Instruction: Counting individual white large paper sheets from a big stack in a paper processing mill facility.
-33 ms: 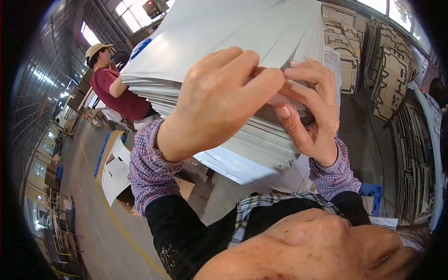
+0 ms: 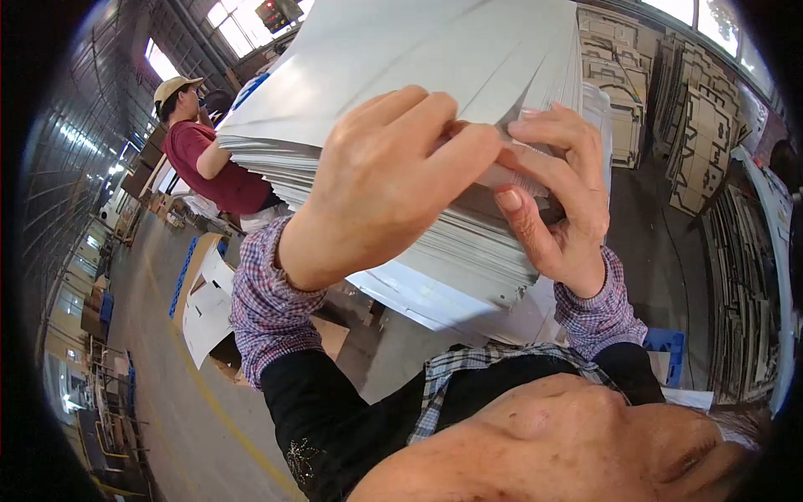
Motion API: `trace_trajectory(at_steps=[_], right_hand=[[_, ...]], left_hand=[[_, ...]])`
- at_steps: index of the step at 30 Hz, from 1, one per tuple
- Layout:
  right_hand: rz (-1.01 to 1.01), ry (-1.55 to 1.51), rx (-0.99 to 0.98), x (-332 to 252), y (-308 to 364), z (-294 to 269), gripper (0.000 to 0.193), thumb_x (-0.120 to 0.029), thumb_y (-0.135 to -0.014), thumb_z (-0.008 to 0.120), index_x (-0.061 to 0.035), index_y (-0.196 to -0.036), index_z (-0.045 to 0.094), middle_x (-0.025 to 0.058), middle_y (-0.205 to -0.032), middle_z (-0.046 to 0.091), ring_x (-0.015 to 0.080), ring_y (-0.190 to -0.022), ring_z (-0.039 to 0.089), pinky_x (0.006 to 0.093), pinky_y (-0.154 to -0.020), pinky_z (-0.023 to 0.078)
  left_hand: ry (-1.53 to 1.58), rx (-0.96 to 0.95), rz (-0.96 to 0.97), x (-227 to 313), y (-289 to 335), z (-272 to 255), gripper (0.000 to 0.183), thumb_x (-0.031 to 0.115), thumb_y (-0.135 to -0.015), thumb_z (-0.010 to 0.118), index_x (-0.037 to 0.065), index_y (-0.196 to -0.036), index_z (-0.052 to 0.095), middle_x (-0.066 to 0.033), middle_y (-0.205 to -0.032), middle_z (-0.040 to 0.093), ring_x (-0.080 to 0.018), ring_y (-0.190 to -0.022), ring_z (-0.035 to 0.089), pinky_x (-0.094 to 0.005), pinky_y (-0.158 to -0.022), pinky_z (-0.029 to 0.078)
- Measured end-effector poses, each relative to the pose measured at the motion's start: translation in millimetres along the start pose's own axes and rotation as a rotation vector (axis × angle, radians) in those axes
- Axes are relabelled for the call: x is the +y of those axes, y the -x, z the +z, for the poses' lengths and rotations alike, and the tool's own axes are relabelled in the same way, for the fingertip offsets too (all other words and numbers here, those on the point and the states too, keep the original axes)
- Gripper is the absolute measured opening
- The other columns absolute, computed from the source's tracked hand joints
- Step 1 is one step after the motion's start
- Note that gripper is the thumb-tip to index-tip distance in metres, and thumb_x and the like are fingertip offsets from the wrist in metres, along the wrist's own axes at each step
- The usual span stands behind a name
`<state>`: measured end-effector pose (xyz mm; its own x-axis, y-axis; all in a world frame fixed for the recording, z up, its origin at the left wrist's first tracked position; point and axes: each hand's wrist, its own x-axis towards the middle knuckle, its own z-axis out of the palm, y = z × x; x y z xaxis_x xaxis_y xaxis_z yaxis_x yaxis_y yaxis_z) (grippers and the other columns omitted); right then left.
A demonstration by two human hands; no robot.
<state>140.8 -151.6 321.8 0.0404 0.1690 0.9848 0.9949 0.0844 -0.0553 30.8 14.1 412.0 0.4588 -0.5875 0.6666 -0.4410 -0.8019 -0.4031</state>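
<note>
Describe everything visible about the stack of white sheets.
The thick stack has smooth, whitish sheets, apparently paper or card, with layered, slightly uneven edges. It lies before the person, a blue patch at its left edge. The left hand and right hand touch its near edge, where upper sheets bend upward.

White sheet stack (image 2: 401, 58) cut off by upper edge; front partly hidden behind 2 hands (image 2: 376, 184) (image 2: 573, 197).

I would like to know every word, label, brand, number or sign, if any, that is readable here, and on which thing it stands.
No text can be read.
Dark box with red lights, top of picture: too small to read.
Blue patch at the left edge of the white stack: lettering, if any, unclear.
</note>
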Motion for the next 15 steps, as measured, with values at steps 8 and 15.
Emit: trace_trajectory(at_steps=[8,15], right_hand=[[0.120,-0.192,-0.011,6.5,5.5,-5.7,0.027,-0.018,-0.085,0.071,-0.0026,-0.107,0.074,0.0166,-0.112,0.065,0.0331,-0.111,0.057,0.0477,-0.103,0.039],[0.106,-0.130,-0.002,-1.0,2.6,-1.7,0.037,-0.015,-0.077,0.077,-0.0020,-0.111,0.070,0.0178,-0.114,0.061,0.0329,-0.109,0.056,0.0432,-0.098,0.043]], left_hand=[[0.103,-0.135,-0.091,1.0,2.1,-18.9,0.022,-0.007,-0.072,0.072,-0.001,-0.092,0.068,-0.0110,-0.084,0.065,-0.0276,-0.072,0.062,-0.0342,-0.062,0.049],[0.211,-0.106,-0.083,5.6,0.1,-15.6,0.024,0.001,-0.074,0.077,0.002,-0.097,0.069,-0.0100,-0.090,0.064,-0.0274,-0.078,0.061,-0.0354,-0.066,0.048]])
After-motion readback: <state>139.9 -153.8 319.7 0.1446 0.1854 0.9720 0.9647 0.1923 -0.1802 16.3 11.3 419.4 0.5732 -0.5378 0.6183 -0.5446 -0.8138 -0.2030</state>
